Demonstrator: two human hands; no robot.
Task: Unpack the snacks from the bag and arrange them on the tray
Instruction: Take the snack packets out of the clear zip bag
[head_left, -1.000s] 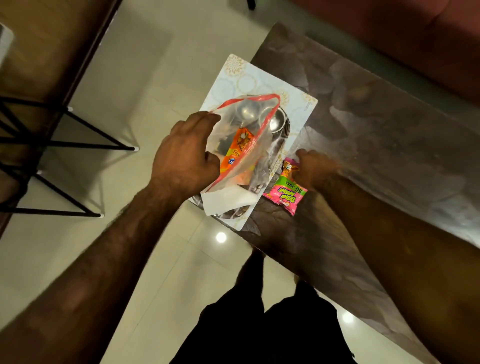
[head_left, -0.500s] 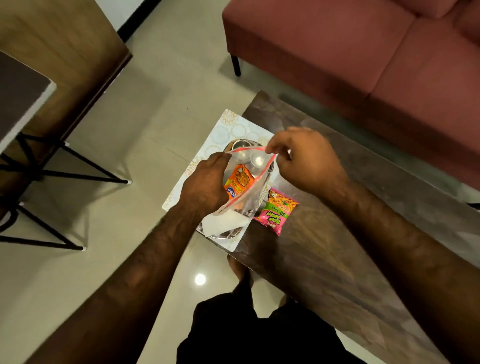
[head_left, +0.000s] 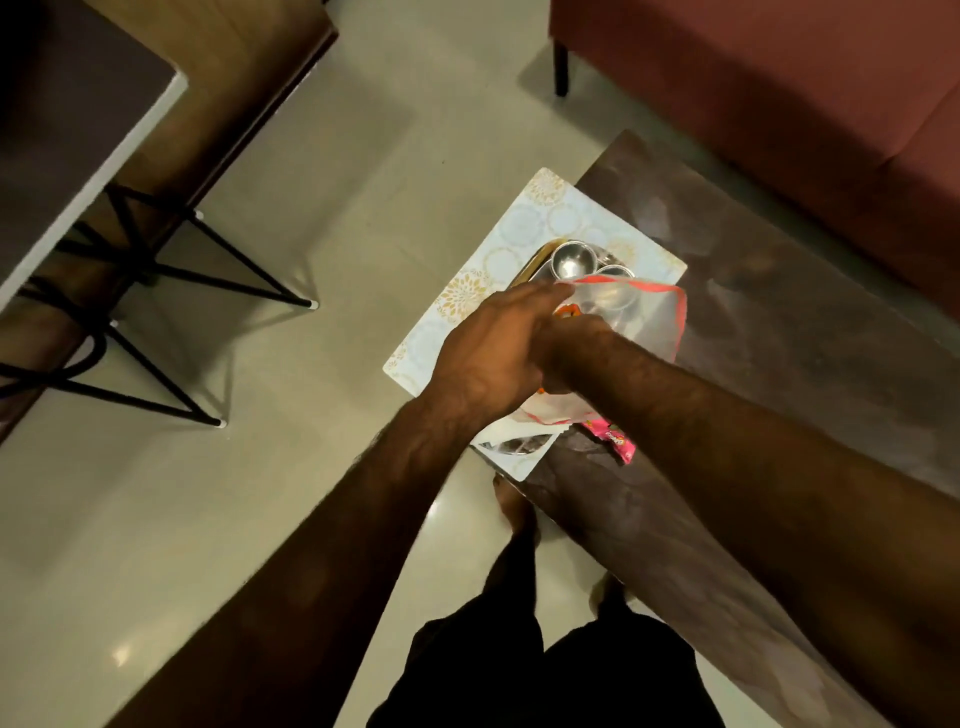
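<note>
A clear plastic bag (head_left: 649, 322) with a red rim hangs open over the steel tray (head_left: 535, 266), which carries two small steel bowls (head_left: 571, 262). My left hand (head_left: 493, 358) grips the bag's left side, its fingers reaching the rim. My right hand (head_left: 576, 343) reaches down into the bag's mouth; its fingers are hidden behind my left hand. A sliver of an orange snack packet (head_left: 567, 312) shows inside the bag. A pink and green snack packet (head_left: 618, 441) lies on the table beside the tray, partly under my right forearm.
The tray sits on a patterned placemat (head_left: 545, 218) at the left end of a dark wooden table (head_left: 779, 338). A red sofa (head_left: 779, 78) stands behind it. A side table with black metal legs (head_left: 156, 270) is at the left. My legs stand by the table's near edge.
My right hand left the pink packet on the table, rose to the bag's rim, and has now gone down into the bag. My left hand kept its hold on the bag.
</note>
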